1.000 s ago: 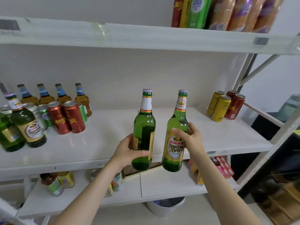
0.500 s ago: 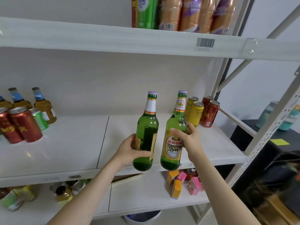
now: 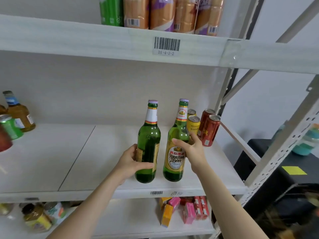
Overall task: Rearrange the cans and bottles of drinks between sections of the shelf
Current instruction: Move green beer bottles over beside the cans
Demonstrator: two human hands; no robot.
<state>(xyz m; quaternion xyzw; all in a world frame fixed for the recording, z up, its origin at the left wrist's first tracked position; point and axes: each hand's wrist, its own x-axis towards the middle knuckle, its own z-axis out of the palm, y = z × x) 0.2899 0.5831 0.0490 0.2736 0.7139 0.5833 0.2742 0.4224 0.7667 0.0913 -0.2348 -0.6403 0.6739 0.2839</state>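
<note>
Two smooth green glass bottles (image 3: 148,145), one gripped per hand (image 3: 129,161).

This looks like a shop or stockroom. White metal shelving (image 3: 189,185) carries barcode labels (image 3: 166,45) on its front edges, and drinks stand grouped by kind: cans (image 3: 209,130), bottles (image 3: 19,112), small cartons (image 3: 189,213) below.

glossy green glass bottles (image 3: 148,145), matt white shelf (image 3: 77,161)
</note>
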